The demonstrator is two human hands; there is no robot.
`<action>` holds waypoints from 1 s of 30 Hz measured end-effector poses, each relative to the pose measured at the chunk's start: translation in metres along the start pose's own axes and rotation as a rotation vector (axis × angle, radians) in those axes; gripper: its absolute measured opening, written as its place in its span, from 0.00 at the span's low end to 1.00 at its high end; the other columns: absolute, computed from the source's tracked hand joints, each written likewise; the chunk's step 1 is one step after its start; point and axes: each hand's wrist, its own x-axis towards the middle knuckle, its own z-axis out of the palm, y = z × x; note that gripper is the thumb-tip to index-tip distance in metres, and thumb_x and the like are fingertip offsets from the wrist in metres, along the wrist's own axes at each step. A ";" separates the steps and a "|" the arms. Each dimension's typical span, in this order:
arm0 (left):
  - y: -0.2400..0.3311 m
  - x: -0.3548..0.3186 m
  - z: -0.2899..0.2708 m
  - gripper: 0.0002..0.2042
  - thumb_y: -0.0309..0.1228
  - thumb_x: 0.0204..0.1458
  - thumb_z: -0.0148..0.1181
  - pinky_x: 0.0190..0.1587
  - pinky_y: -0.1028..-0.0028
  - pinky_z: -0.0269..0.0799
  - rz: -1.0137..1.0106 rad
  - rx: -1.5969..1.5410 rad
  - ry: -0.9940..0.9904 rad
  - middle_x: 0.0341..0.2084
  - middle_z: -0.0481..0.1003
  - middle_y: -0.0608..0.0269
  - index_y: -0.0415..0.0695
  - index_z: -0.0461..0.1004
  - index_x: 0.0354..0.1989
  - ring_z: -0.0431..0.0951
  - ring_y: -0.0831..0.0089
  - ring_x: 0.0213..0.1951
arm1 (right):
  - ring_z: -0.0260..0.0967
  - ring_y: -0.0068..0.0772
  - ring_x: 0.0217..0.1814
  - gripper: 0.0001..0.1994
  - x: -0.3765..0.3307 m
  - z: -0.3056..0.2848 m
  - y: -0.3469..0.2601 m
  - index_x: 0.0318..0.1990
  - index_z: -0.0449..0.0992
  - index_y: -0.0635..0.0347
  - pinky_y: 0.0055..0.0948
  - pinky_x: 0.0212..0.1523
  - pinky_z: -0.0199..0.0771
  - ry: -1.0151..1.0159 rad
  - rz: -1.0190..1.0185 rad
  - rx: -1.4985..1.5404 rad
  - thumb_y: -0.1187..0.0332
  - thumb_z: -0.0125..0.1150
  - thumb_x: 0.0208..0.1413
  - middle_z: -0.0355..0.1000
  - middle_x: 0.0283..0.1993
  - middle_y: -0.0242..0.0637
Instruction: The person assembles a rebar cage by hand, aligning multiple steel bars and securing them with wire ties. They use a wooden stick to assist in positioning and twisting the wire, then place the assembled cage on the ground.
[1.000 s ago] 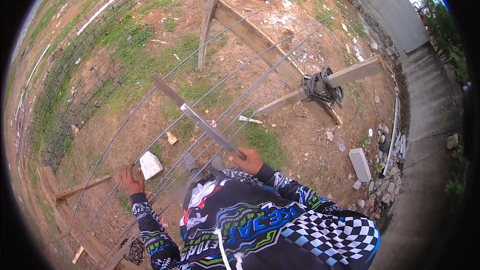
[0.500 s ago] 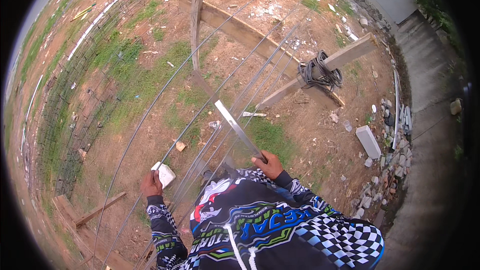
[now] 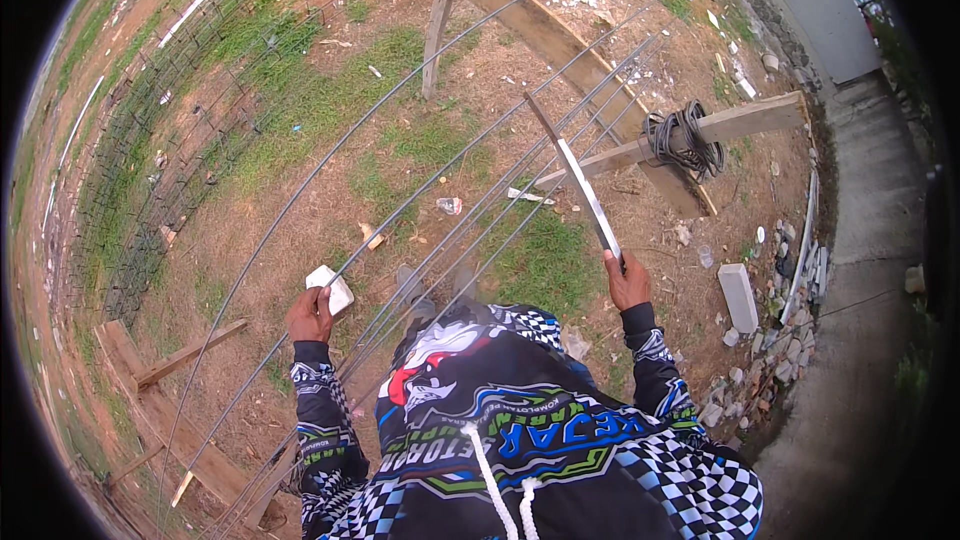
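Note:
My right hand [image 3: 629,283] is closed around the lower end of a long flat metal bar [image 3: 584,185]. The bar is shiny in the middle and dull brown toward its far tip, which points up over the steel rods. At the left, my left hand [image 3: 310,316] is closed on a long thin steel rod [image 3: 393,218] that slants up to the right. Just beyond these fingers a white block [image 3: 331,290] shows on the ground. Several more steel rods [image 3: 470,202] run alongside, between my hands.
A wooden beam frame [image 3: 545,25] supports the rods at the far side, with coiled dark wire [image 3: 685,140] on its crosspiece. Another timber support [image 3: 150,410] stands near left. Wire-mesh cages [image 3: 135,175] lie farther left. Rubble [image 3: 735,390] and a pale block [image 3: 738,298] lie right.
My right hand has moved right with the flat metal bar, which now stands steeper and farther from the wooden post. My left hand has stayed on the rod, while the view has shifted.

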 end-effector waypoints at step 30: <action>0.101 0.145 0.133 0.19 0.44 0.57 0.50 0.32 0.55 0.65 0.020 -0.289 -0.466 0.19 0.73 0.44 0.40 0.77 0.29 0.74 0.45 0.26 | 0.61 0.44 0.24 0.25 -0.005 0.053 -0.038 0.29 0.72 0.64 0.39 0.28 0.61 -0.010 0.176 0.449 0.45 0.54 0.57 0.64 0.21 0.49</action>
